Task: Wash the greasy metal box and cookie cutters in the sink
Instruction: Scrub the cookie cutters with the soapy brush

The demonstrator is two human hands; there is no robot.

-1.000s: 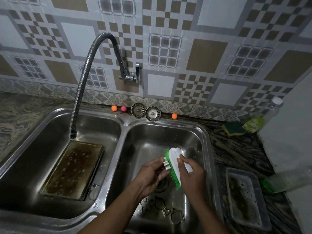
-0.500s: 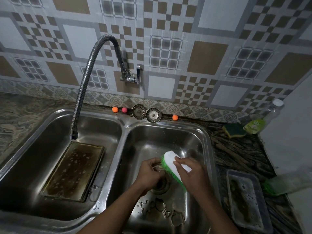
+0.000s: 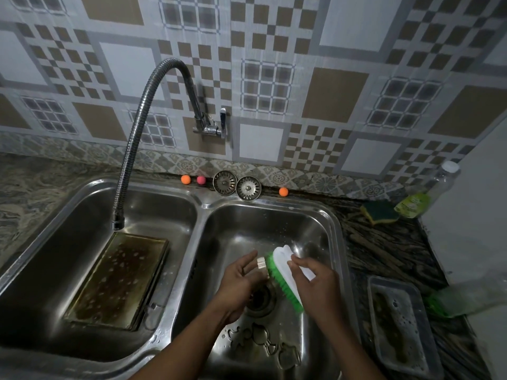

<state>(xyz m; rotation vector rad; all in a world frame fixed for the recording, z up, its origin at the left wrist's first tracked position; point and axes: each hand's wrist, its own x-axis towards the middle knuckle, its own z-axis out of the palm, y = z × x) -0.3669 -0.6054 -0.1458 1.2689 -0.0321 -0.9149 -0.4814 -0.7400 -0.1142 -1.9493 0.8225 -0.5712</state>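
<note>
A small cookie cutter [image 3: 262,266] was pinched at the fingertips of the left hand [image 3: 238,283], and the green-bristled brush [image 3: 282,272] was clasped from above by the right hand [image 3: 315,283], with its bristles laid against the cutter just right of that pinch. Nearer the person than both grips, further cutters [image 3: 263,341] were left flat on the wet floor of the right basin [image 3: 337,234]. The greasy metal box [image 3: 118,281] was lying well to the left of the grips, in the other basin [image 3: 170,204], under the tap spout [image 3: 118,223].

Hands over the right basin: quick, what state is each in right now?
Left hand: pinches a small cookie cutter.
Right hand: grips the scrub brush.
</note>
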